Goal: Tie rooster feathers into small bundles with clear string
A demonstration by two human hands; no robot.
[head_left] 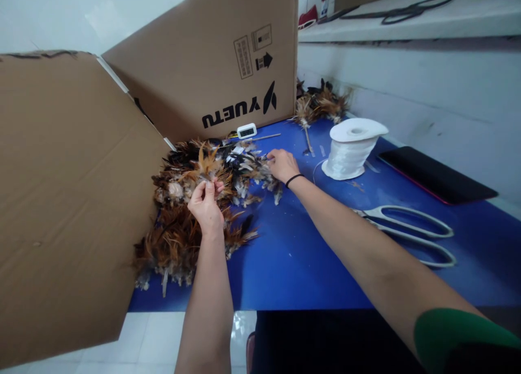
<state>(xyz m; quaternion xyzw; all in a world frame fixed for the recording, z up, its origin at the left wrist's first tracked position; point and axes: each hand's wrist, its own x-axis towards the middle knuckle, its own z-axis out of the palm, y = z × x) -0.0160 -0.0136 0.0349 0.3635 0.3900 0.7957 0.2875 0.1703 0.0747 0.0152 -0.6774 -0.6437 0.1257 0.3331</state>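
Loose feathers in brown, black and grey [175, 238] lie heaped on the left part of a blue table [285, 254]. Over the heap, my left hand [207, 203] pinches a small bunch of orange-brown feathers [207, 165] between thumb and fingers, tips pointing up. My right hand [283, 165], with a black band at the wrist, reaches to the right edge of the heap, its fingertips drawn together at the dark and grey feathers [248, 170]. Whatever sits between those fingertips is too small to make out.
Cardboard panels [65, 200] stand left and behind. A small white display [246, 131] is behind the heap. Further right are a ribbon spool [352, 149], a black flat object [437, 173] and large scissors [407, 230] beside my right forearm. More feathers [321, 102] lie at the back.
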